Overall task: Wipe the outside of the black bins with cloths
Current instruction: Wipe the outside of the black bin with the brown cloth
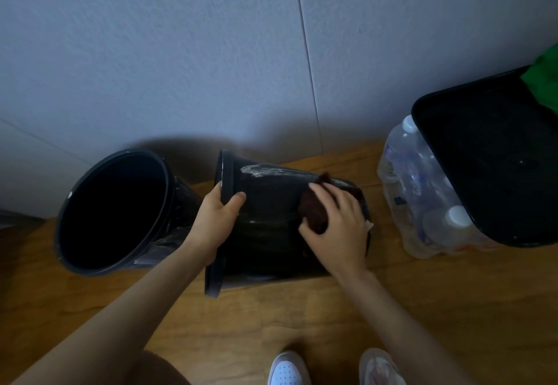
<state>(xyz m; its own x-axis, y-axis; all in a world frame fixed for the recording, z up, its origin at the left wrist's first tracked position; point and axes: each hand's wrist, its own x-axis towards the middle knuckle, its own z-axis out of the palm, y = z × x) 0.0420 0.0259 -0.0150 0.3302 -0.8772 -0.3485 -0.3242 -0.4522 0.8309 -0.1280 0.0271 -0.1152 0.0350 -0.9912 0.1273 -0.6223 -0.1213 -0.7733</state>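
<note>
A round black bin point(268, 203) lies on its side on the wooden floor, its rim to the left and its base to the right. My left hand point(216, 224) grips the rim, thumb on the outer wall. My right hand point(338, 227) presses a dark brown cloth point(314, 212) against the bin's wall near the base, fingers curled over it. A pale smear shows on the top of the wall. A second round black bin point(111, 209) stands tilted at the left, its mouth facing me.
A grey wall point(211, 52) rises right behind the bins. At the right stands a large black rectangular bin point(495, 155) with green material at its top corner, and a pack of plastic bottles point(422, 191) leans beside it. My shoes point(290, 369) are at the bottom edge.
</note>
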